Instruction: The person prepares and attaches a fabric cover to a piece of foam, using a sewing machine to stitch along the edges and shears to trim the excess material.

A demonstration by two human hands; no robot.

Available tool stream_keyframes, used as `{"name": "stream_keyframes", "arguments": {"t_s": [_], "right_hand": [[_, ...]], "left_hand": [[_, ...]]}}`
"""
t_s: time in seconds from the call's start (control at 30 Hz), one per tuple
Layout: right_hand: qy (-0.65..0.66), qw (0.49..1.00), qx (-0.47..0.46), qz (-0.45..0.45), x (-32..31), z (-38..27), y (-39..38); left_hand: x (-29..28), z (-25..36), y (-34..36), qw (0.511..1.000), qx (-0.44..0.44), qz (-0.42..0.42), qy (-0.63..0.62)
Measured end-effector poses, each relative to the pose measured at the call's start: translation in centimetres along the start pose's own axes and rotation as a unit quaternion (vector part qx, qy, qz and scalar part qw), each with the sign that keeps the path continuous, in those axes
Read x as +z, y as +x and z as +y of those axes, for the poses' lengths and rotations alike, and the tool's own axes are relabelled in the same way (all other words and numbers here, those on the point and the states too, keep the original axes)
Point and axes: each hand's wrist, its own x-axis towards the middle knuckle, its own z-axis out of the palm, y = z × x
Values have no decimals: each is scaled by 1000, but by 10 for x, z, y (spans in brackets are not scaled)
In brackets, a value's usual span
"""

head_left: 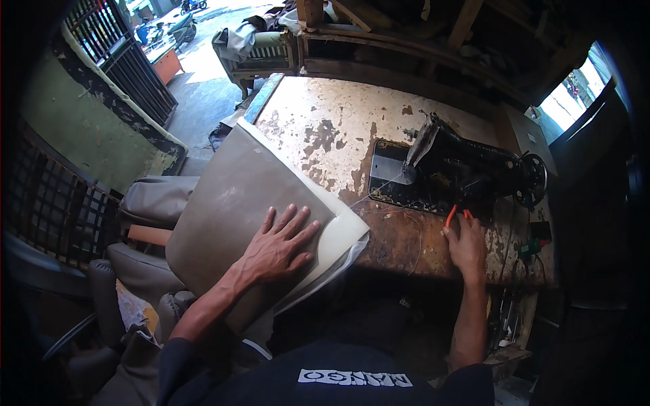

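Observation:
My left hand (281, 247) lies flat, fingers spread, on a grey-brown upholstery panel (227, 176). White foam (342, 233) and a thin pale layer show along the panel's right edge. Thin threads run from that edge to the black sewing machine (440, 169). At the table's near side, just in front of the machine, my right hand (466, 250) is closed on orange-handled scissors (451, 216). Only the orange handles show clearly; the blades cannot be made out.
The worn table (305, 101) has peeling paint, with loose threads near its front edge. The machine's handwheel (533, 179) is at the right. Grey-brown covered pieces (145, 264) are heaped at the left. An armchair frame (261, 54) stands beyond the table.

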Motion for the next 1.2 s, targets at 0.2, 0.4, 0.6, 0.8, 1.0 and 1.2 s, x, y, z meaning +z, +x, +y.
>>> {"name": "stream_keyframes", "arguments": {"t_s": [0.2, 0.4, 0.6, 0.8, 1.0, 1.2], "right_hand": [[-12, 990, 137, -31, 6, -8, 10], [20, 989, 119, -80, -2, 19, 27], [675, 631, 173, -341, -2, -82, -46], [677, 588, 107, -430, 17, -125, -24], [631, 716, 65, -293, 38, -125, -13], [715, 672, 178, -78, 6, -89, -84]], "left_hand": [[16, 80, 8, 990, -67, 99, -80], [71, 73, 19, 975, -77, 195, 76], [55, 57, 1, 986, -33, 160, -25], [27, 58, -15, 969, -33, 157, -190], [19, 57, -22, 971, -24, 158, -178], [27, 62, 32, 937, 9, 240, -255]]}}
